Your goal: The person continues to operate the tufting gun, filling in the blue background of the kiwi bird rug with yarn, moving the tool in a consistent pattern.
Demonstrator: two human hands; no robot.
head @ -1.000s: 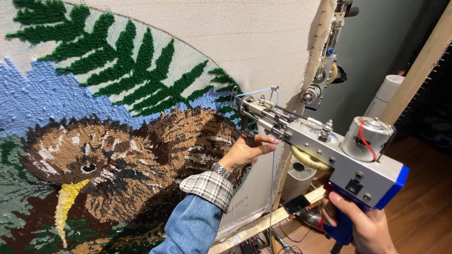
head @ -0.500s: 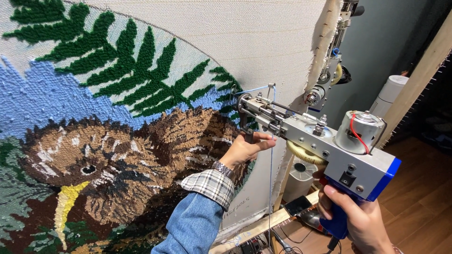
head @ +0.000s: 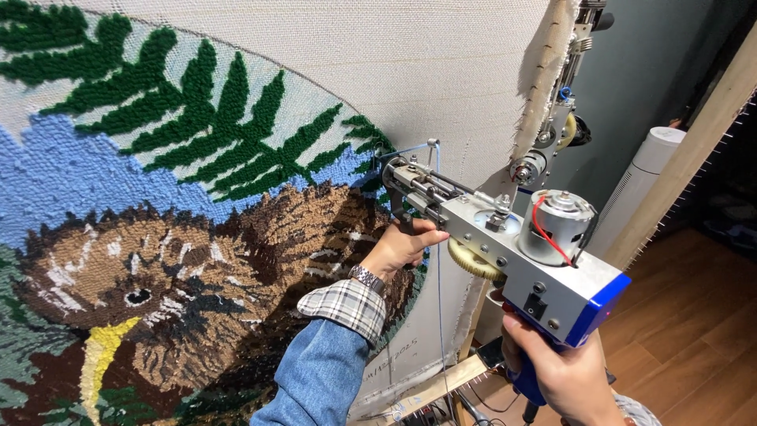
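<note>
A metal tufting gun [head: 505, 241] with a blue rear end and a small motor on top points its needle at the stretched cloth [head: 410, 71]. My right hand [head: 556, 375] grips its blue handle at the lower right. My left hand [head: 404, 246] holds the front grip just under the gun's nose, against the tufted rug. The rug picture [head: 181, 244] shows a brown bird with a yellow beak, green fern leaves and blue sky. A thin blue yarn [head: 438, 260] runs down from the eyelet at the gun's tip.
The wooden frame [head: 441, 386] with tack strips runs along the cloth's right and lower edge. A white cylinder-shaped appliance [head: 643, 177] stands behind on the wooden floor [head: 694, 339]. A slanted wooden beam [head: 694, 150] crosses the right side.
The gun and both hands have shifted slightly left and down along the rug's right edge; the grip of both hands is unchanged.
</note>
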